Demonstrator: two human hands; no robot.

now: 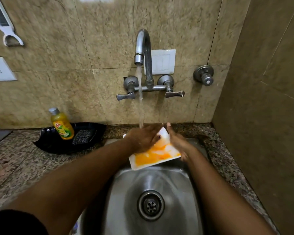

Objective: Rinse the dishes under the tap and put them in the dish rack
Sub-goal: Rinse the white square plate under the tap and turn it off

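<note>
A white rectangular plate [157, 154] smeared with orange-yellow residue is held tilted over the steel sink [119, 192], under the running tap [143, 46]. My right hand [178, 141] grips the plate's right edge, thumb on its rim. My left hand [143, 138] lies flat across the plate's upper face, fingers straight, with the water stream [141, 106] falling onto it. No dish rack is in view.
A black dish [54, 145] on the granite counter at left holds a yellow dish-soap bottle [62, 123] and a dark scrub pad [82, 136]. The drain [150, 205] sits at the sink's middle. A side wall [261, 116] closes in at right. Tap handles [174, 94] stick out below the spout.
</note>
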